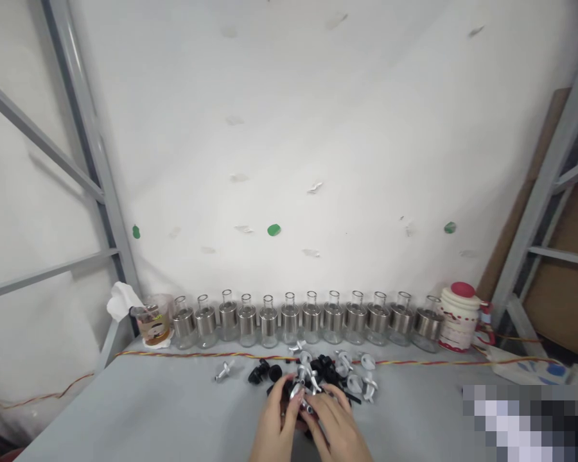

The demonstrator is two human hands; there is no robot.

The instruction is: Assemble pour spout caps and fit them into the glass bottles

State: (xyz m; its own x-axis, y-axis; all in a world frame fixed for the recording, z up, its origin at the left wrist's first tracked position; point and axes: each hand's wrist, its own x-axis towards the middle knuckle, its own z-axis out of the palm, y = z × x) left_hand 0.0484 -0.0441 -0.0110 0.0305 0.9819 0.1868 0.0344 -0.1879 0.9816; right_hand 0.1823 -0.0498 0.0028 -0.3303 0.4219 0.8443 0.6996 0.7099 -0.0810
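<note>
At six o'clock, the left hand (pixel 280 414) and right hand (pixel 336 420) share a closed grip on what seems a silver pourer (pixel 297 391). Glass bottles (pixel 334 319) line the bench (pixel 173 404) at their twelve o'clock.

Bottles (pixel 289 333) are of clear, smooth glass, each fitted with a band (pixel 311 315) of satin-finish silvery metal; pourer fittings (pixel 370 387) look metallic, silvery and glossy, and black pieces (pixel 259 372) look like plastic or rubber, mainly matt. The tabletop (pixel 164 404) is smooth, matt grey; the wall (pixel 289 83) is matt white, roughened by peeled flecks. Rack posts (pixel 87 115) show grey metal with a soft sheen; the tissue (pixel 123 301) is crumpled paper.
</note>
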